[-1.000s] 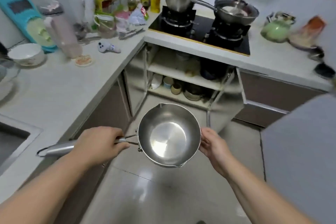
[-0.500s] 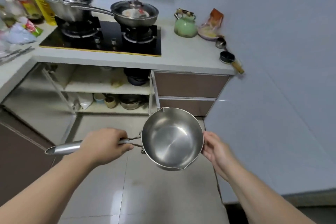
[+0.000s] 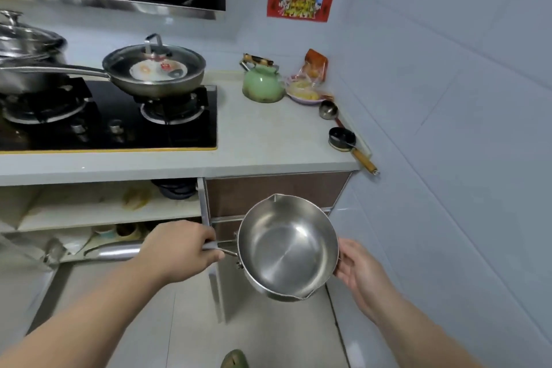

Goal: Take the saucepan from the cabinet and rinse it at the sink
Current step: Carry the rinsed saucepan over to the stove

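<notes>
A small shiny steel saucepan [image 3: 286, 251] with two pouring spouts hangs over the floor in front of the open cabinet [image 3: 98, 212]. It is empty and tilted a little toward me. My left hand [image 3: 182, 251] is closed around its long steel handle, close to the bowl. My right hand [image 3: 358, 272] holds the rim on the side opposite the handle, fingers under the edge. The sink is out of view.
On the counter [image 3: 268, 140] above the cabinet sit a black gas hob [image 3: 113, 123] with a lidded frying pan [image 3: 155, 72] and a lidded pot [image 3: 27, 51], a green kettle [image 3: 263, 81], a ladle [image 3: 328, 109] and a small black pan [image 3: 343, 139]. A tiled wall [image 3: 463, 129] closes the right side.
My view has swung right, away from the left counter and sink toward the hob and the right wall. Both hands keep the same hold on the saucepan.
</notes>
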